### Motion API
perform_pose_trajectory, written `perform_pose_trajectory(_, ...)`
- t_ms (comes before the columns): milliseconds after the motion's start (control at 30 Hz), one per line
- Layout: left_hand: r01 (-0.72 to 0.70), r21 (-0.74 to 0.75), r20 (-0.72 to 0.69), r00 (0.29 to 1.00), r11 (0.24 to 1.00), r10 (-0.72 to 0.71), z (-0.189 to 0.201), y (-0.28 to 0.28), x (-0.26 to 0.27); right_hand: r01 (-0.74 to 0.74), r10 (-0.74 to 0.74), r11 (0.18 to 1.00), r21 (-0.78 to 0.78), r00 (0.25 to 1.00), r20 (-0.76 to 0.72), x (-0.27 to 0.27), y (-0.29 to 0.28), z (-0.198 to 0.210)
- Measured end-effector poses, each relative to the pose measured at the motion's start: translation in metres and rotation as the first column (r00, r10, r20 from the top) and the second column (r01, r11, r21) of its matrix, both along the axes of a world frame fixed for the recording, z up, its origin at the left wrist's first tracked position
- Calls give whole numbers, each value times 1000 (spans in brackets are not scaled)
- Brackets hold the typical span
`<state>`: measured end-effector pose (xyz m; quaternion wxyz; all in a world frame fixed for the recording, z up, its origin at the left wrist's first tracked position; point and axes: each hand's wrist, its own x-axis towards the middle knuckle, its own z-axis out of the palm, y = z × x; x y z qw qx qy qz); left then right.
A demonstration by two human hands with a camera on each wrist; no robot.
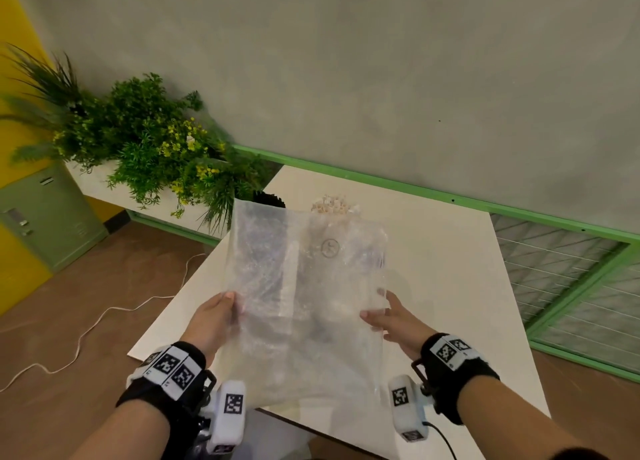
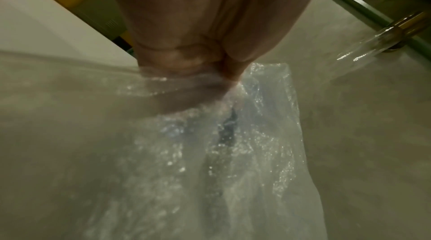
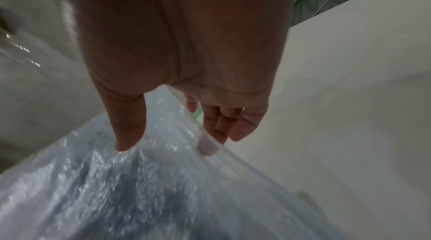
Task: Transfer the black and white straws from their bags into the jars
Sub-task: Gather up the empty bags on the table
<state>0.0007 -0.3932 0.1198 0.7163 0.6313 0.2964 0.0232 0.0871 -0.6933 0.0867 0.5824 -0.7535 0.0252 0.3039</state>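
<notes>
A large, crinkled clear plastic bag hangs upright above the white table; it looks empty. My left hand grips its left edge, thumb in front and fingers hidden behind the film. My right hand pinches the right edge, thumb on the front face. Behind the bag's top edge show the tips of white straws and, to their left, black straws; their jars are hidden by the bag. The wrist views show the bag held close under each palm.
Green plants with yellow flowers stand at the table's far left corner. A green cabinet sits on the left, and a white cable trails across the brown floor. A green-framed wire panel runs along the right wall.
</notes>
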Motion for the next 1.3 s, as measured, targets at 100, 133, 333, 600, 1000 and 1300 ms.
perform_pose_trajectory(100,-6,-16,-28,1000,1000,6,-1,-2,-1,-26,23,997,-77,999,-39,1,6,-25)
perform_pose_trajectory(133,-16,-31,-34,999,999,15,-3,-1,-2,5,-8,997,-80,999,-37,0,8,-31)
perform_pose_trajectory(333,-46,-64,-48,998,997,43,-5,-1,-4,244,-248,956,166,969,4,-9,21,-39)
perform_pose_trajectory(600,-44,19,-22,999,999,44,-9,17,-5,274,-294,951,142,944,151,-8,6,-22)
perform_pose_trajectory(1000,265,182,67,957,947,-281,19,22,-5,-125,323,930,-344,723,611,-18,-18,52)
perform_pose_trajectory(1300,311,757,-167,942,574,-291,26,20,-9,230,431,834,-501,296,853,-12,-22,57)
